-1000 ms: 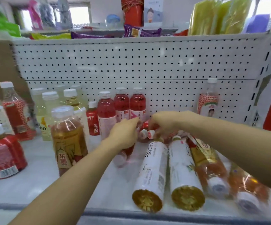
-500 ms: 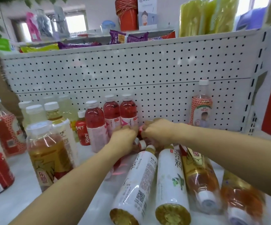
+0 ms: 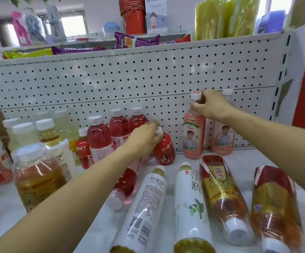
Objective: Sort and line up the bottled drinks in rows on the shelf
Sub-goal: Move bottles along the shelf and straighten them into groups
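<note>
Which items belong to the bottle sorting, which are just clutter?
Job: left hand gripping small red bottle; right hand gripping patterned-label bottle; white bottles and amber tea bottles lying down.
Lying about: snack packets, red cups, yellow packs on top shelf.

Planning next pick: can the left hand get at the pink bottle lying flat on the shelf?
Probably not yet: the left hand grips the small red bottle near its cap. The pink bottle lies right by that hand with nothing on top, so once freed the hand should reach it.

Single head cam, wide-angle, looking fwd and down, close over shelf [image 3: 248,162]
</note>
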The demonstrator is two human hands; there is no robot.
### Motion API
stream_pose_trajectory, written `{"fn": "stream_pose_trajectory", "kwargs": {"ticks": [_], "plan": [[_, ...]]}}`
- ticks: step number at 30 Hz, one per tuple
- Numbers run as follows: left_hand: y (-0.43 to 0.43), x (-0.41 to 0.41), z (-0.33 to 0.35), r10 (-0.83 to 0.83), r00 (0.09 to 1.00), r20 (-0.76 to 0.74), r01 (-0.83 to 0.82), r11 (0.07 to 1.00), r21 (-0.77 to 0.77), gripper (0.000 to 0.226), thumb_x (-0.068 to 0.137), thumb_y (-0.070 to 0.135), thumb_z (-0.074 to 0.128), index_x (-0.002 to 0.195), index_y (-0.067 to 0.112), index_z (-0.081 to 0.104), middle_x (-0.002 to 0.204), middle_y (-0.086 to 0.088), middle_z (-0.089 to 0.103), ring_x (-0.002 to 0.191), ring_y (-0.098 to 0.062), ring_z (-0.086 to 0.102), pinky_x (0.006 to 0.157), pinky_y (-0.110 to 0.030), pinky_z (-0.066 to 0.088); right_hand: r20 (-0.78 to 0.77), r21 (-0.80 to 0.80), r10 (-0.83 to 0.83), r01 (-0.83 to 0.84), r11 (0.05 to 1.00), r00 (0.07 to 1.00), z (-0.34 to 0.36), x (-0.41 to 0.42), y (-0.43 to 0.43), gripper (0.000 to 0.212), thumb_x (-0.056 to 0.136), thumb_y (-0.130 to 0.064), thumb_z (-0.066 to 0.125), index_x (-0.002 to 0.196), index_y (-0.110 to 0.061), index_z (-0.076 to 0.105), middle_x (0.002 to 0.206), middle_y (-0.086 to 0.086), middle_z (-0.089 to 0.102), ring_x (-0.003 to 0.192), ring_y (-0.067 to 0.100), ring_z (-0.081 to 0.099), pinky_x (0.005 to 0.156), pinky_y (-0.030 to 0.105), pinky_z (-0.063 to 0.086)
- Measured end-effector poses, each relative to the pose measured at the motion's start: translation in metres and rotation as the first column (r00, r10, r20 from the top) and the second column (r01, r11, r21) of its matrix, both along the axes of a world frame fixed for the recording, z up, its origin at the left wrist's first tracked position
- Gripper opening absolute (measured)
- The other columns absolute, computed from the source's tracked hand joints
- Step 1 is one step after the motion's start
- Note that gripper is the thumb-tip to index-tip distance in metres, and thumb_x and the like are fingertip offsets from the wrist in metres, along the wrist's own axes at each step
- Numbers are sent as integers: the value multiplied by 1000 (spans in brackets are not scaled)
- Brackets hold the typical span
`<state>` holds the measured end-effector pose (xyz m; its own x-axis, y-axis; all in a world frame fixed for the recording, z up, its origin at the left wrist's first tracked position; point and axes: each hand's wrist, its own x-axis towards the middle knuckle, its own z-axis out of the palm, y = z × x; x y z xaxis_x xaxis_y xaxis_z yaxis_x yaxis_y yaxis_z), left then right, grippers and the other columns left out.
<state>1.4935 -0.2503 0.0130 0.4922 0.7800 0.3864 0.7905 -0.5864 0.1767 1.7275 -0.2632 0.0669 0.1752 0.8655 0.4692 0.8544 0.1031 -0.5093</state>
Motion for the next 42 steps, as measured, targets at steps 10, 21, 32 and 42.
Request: {"fn": "stream_pose_trajectory", "kwargs": {"ticks": [10,21,32,42], "plan": [[5,29,11,-15,1000,-20,9,963,-269,57,104,20,46,157,25,24,141,-11,55,115,-24,59,93,-35,50,-149,-175,-29,2,985,988,-3,-7,-6,48,98,-21,60,141,-5,47,134,10,57,117,25,55,104,37,45],[-89,-97,-32,301,951,67,-237,854,-464,68,92,48,60,151,25,33,141,1,51,117,-18,57,101,-41,50,243,-197,476,-437,878,846,-34,-72,-83,37,97,-19,56,133,-27,55,126,-14,53,116,3,47,106,32,41],[-121,-110,-44,429,869,245,-280,836,-473,43,86,32,73,116,25,42,114,3,55,93,-17,64,84,-42,58,450,-612,691,-368,700,566,-71,-128,-64,49,85,-12,69,128,-29,57,124,-9,62,109,13,56,101,35,45],[-77,-74,28,146,963,227,-165,984,67,34,96,26,60,128,14,55,131,-7,54,124,-23,48,100,-31,34,387,-606,648,-349,715,656,-38,-86,-69,33,82,-26,77,112,-31,63,103,-14,63,93,7,60,83,26,51]]}}
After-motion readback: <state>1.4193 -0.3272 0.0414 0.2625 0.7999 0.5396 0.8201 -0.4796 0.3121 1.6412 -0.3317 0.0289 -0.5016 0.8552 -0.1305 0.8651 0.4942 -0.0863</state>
